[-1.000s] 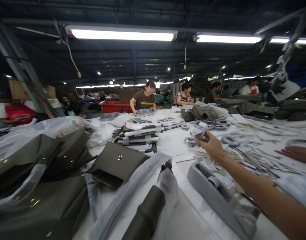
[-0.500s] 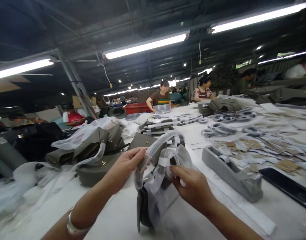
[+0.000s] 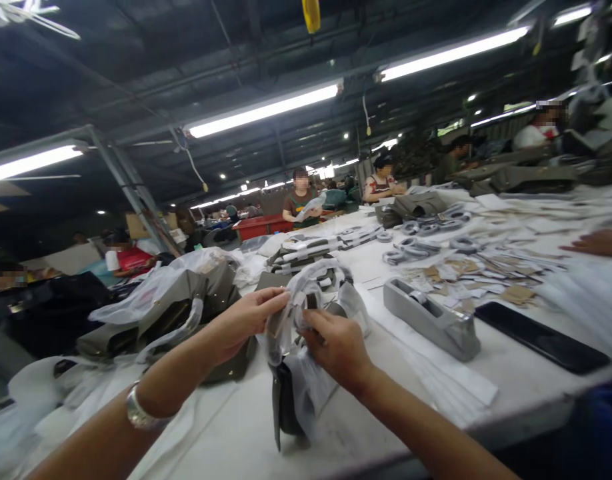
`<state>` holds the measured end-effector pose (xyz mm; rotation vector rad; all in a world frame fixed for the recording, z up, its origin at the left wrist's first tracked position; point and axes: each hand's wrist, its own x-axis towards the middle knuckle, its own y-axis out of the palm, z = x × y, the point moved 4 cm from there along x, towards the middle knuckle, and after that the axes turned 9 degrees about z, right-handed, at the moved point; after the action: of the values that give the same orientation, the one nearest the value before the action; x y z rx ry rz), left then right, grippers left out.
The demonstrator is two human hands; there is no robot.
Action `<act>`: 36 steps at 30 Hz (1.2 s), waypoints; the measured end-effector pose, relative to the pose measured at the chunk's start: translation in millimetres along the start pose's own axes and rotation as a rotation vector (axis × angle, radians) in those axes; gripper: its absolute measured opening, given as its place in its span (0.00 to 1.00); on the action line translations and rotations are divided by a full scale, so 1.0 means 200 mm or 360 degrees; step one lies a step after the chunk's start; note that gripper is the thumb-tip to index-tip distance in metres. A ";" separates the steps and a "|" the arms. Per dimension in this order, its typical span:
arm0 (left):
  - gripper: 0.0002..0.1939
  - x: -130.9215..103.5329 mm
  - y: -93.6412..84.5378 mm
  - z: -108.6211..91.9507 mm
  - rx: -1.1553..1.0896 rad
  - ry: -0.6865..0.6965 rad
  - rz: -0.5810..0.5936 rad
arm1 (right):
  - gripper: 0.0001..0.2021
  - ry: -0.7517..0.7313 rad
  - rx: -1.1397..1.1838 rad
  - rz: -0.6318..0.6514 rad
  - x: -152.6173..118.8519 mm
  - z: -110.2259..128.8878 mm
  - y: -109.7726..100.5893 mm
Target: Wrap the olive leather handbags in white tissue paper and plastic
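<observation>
A dark olive handbag [image 3: 286, 403] stands on edge on the white table, partly covered by thin whitish wrapping [image 3: 309, 393]. Its arched handle [image 3: 311, 270] is sheathed in the same translucent wrap. My left hand [image 3: 266, 310], with a silver bangle on the wrist, pinches the wrapped handle on its left side. My right hand [image 3: 331, 337] grips a coiled, wrapped strap [image 3: 299, 310] just inside the arch, its fingertips partly hidden behind the coil. Both hands are close together above the bag.
A grey tape dispenser [image 3: 431, 320] and a black phone [image 3: 541, 337] lie to the right, beyond white sheet strips [image 3: 436, 383]. Olive bags [image 3: 161, 313] pile up at left. Wrapped rings [image 3: 411, 250] and tags [image 3: 456, 273] spread behind. Another person's hand [image 3: 599, 243] reaches in at right.
The view has swung right, so things sit further left. My right hand has moved in toward my left, bringing the coiled strap against the handle. Another person's hand has appeared at right.
</observation>
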<state>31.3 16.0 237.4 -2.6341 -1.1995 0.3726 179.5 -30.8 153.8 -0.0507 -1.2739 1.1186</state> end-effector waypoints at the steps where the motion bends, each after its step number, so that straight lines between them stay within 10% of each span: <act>1: 0.26 -0.01 0.01 0.00 0.0015 -0.0050 0.0054 | 0.10 -0.0023 -0.0002 0.0013 0.00 0.01 0.00; 11: 0.19 -0.01 0.07 0.01 -0.0314 -0.0052 0.0061 | 0.15 -0.0217 0.0083 0.0101 -0.07 -0.13 -0.20; 21: 0.30 0.09 0.07 -0.01 -0.0376 0.0071 -0.0243 | 0.15 0.0935 -0.0699 0.0413 -0.40 -1.29 -0.85; 29: 0.30 0.10 0.15 0.08 -0.0702 -0.0102 -0.0304 | 0.13 0.1027 -0.0886 0.1250 -0.47 -1.69 -0.71; 36: 0.35 0.14 0.12 0.14 -0.0745 -0.0188 -0.0397 | 0.13 0.0972 -0.0964 0.1494 -0.40 -1.81 -0.66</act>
<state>57.6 23.6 200.3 -2.8111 -1.8237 0.2241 549.1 38.8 41.5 -1.4538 -0.9668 1.2792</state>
